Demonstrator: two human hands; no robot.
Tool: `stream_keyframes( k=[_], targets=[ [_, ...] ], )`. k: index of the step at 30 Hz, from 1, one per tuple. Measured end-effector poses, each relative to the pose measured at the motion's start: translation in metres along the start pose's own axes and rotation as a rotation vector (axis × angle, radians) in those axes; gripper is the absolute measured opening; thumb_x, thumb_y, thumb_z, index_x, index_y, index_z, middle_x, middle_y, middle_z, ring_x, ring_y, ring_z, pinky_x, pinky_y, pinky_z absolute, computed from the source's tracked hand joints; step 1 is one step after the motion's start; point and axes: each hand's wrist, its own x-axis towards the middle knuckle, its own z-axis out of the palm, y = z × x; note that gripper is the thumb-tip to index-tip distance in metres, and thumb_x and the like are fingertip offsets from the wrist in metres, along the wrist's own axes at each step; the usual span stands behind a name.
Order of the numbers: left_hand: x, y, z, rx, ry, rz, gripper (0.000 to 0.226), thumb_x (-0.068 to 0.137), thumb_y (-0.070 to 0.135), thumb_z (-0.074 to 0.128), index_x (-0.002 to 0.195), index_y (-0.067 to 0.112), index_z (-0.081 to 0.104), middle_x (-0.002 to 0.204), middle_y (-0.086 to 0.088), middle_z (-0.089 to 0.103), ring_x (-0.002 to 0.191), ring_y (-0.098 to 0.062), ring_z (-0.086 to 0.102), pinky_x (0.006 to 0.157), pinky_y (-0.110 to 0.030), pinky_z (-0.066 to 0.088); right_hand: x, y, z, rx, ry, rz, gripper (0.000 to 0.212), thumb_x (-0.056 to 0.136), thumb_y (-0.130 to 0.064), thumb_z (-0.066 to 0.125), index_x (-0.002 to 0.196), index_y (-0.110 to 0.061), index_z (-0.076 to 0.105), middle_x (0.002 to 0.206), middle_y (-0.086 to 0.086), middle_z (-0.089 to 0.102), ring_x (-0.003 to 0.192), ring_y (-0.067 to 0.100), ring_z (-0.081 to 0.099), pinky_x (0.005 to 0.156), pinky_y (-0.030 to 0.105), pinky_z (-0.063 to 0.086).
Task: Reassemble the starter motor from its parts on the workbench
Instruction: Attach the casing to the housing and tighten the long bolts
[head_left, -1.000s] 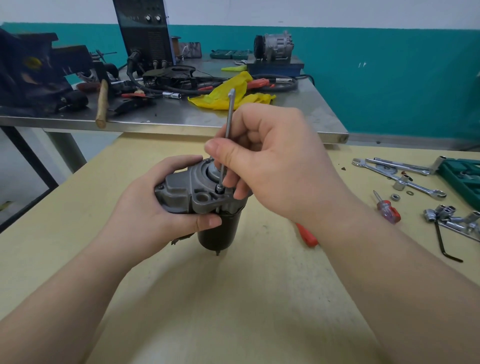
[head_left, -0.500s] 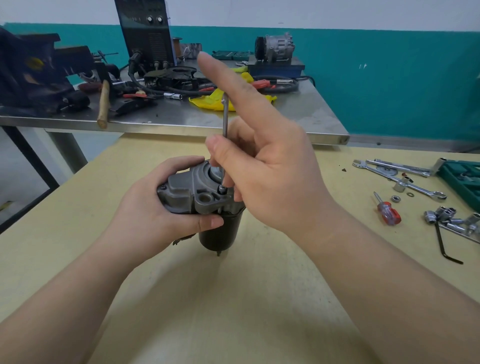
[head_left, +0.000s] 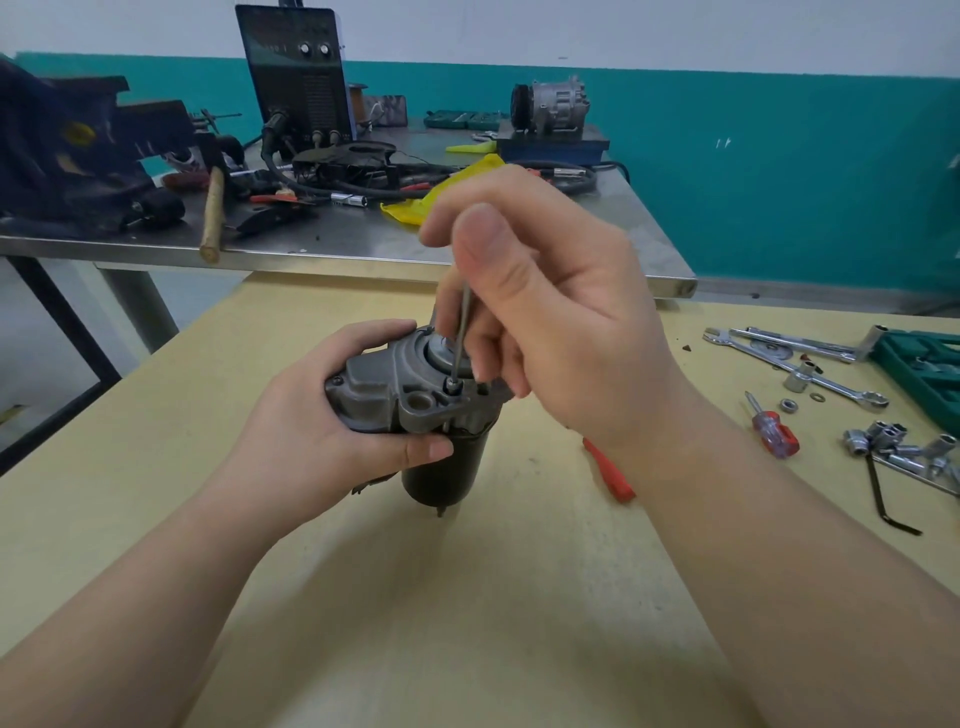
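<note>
The starter motor stands upright on the yellow workbench, grey cast end housing on top, black cylindrical body below. My left hand grips the housing from the left. My right hand is closed around a thin metal rod-like tool, thumb on top. The tool stands nearly upright with its tip on a bolt head in the housing. Its upper end is hidden in my fist.
Right of the motor lie a red-handled tool, a small red screwdriver, spanners, sockets, a black hex key and a green tool case. Behind stands a steel table with clutter.
My right index finger, stretched out half a second ago, has curled back around the tool; the hand now covers its top. The motor and left hand have stayed put.
</note>
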Motion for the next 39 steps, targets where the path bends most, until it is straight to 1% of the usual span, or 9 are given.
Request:
stream_keyframes(
  k=[5, 8, 10, 16, 20, 23, 28, 32, 39],
  targets=[
    [0.001, -0.002, 0.000, 0.009, -0.014, -0.002, 0.090, 0.039, 0.043, 0.099, 0.122, 0.059, 0.067, 0.113, 0.025, 0.076, 0.100, 0.002, 0.074, 0.064, -0.013, 0.059, 0.012, -0.003, 0.000, -0.135, 0.221, 0.035, 0.027, 0.104, -0.020, 0.067, 0.084, -0.003, 0.073, 0.063, 0.015, 0.065, 0.043, 0.010, 0.059, 0.045, 0.019, 0.042],
    [0.001, -0.001, 0.000, 0.016, -0.010, -0.013, 0.092, 0.037, 0.047, 0.098, 0.122, 0.061, 0.066, 0.113, 0.028, 0.076, 0.099, 0.003, 0.074, 0.065, -0.015, 0.060, 0.017, -0.004, 0.005, -0.264, 0.307, 0.083, 0.017, 0.106, -0.017, 0.062, 0.108, -0.012, 0.077, 0.057, -0.010, 0.065, 0.042, 0.006, 0.061, 0.046, 0.015, 0.044],
    [0.001, -0.001, 0.001, 0.010, -0.003, -0.020, 0.091, 0.037, 0.046, 0.098, 0.120, 0.062, 0.066, 0.112, 0.027, 0.076, 0.098, 0.002, 0.075, 0.062, -0.018, 0.061, 0.020, -0.005, 0.005, -0.273, 0.310, 0.153, 0.020, 0.106, -0.018, 0.059, 0.118, -0.019, 0.075, 0.054, -0.012, 0.066, 0.039, 0.006, 0.059, 0.044, 0.013, 0.042],
    [0.000, -0.004, 0.000, 0.007, 0.015, -0.029, 0.088, 0.044, 0.028, 0.105, 0.118, 0.058, 0.069, 0.105, 0.020, 0.079, 0.087, -0.004, 0.078, 0.056, -0.022, 0.061, 0.018, -0.009, -0.010, 0.355, 0.007, 0.374, 0.010, 0.098, -0.021, 0.064, 0.103, -0.014, 0.068, 0.070, 0.011, 0.067, 0.049, 0.018, 0.057, 0.039, 0.023, 0.039],
    [0.000, -0.006, 0.000, 0.018, 0.016, -0.031, 0.092, 0.043, 0.026, 0.107, 0.122, 0.053, 0.069, 0.106, 0.017, 0.079, 0.082, -0.010, 0.078, 0.055, -0.031, 0.064, 0.005, 0.006, -0.003, 0.302, 0.203, 0.231, 0.007, 0.097, -0.008, 0.066, 0.098, -0.011, 0.060, 0.077, 0.012, 0.073, 0.053, 0.021, 0.064, 0.042, 0.026, 0.046],
    [0.001, -0.007, 0.001, 0.050, 0.027, -0.016, 0.090, 0.051, 0.016, 0.108, 0.122, 0.055, 0.069, 0.108, 0.020, 0.079, 0.087, -0.008, 0.078, 0.058, -0.037, 0.067, -0.008, 0.021, 0.017, 0.098, 0.415, -0.058, 0.013, 0.099, -0.005, 0.070, 0.099, -0.016, 0.063, 0.079, 0.008, 0.075, 0.056, 0.015, 0.067, 0.050, 0.024, 0.051],
    [0.000, -0.007, 0.002, 0.058, 0.037, -0.014, 0.088, 0.053, 0.010, 0.105, 0.118, 0.057, 0.069, 0.105, 0.024, 0.078, 0.088, -0.006, 0.077, 0.058, -0.031, 0.066, -0.009, 0.032, 0.026, -0.078, 0.458, -0.273, 0.037, 0.104, 0.003, 0.058, 0.140, -0.006, 0.063, 0.082, 0.000, 0.064, 0.061, 0.026, 0.056, 0.059, 0.040, 0.051],
    [0.000, -0.006, 0.002, 0.044, 0.025, -0.012, 0.088, 0.052, 0.012, 0.105, 0.117, 0.059, 0.069, 0.103, 0.026, 0.077, 0.086, -0.001, 0.076, 0.056, -0.019, 0.060, -0.004, 0.025, 0.017, -0.318, 0.372, -0.345, 0.034, 0.104, 0.011, 0.054, 0.136, 0.008, 0.062, 0.079, 0.016, 0.058, 0.068, 0.031, 0.054, 0.064, 0.042, 0.049],
    [0.000, -0.003, 0.002, 0.013, 0.009, -0.020, 0.091, 0.039, 0.041, 0.100, 0.122, 0.059, 0.068, 0.109, 0.024, 0.077, 0.090, -0.003, 0.077, 0.055, -0.025, 0.063, 0.007, 0.001, -0.001, -0.300, 0.264, -0.129, 0.017, 0.105, -0.016, 0.063, 0.107, -0.012, 0.079, 0.074, -0.013, 0.065, 0.064, 0.008, 0.060, 0.062, 0.024, 0.046]
  ],
)
